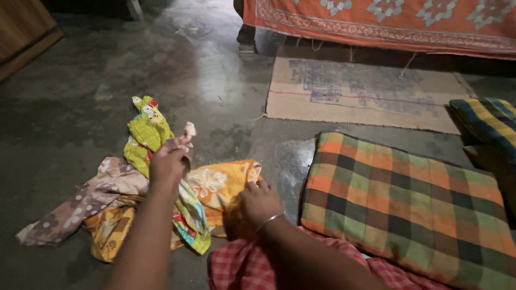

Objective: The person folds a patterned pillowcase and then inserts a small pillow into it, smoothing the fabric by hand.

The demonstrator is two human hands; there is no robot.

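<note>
Pinkish dotted cloth (102, 196) pinched by left hand (167, 164), trailing down-left to floor. Orange floral cloth (223, 185) crumpled flat under right hand (258, 203).

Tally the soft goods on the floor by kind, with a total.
Loose cloths in the pile: 4 (green, brown dotted, orange floral, yellow-brown)
Cushions: 2 (plaid, striped)
Mats: 1 (jute)
Total: 7

Dim indoor light, a pale sheen glaring off the floor (209, 70), dark corners, slight softness.
</note>
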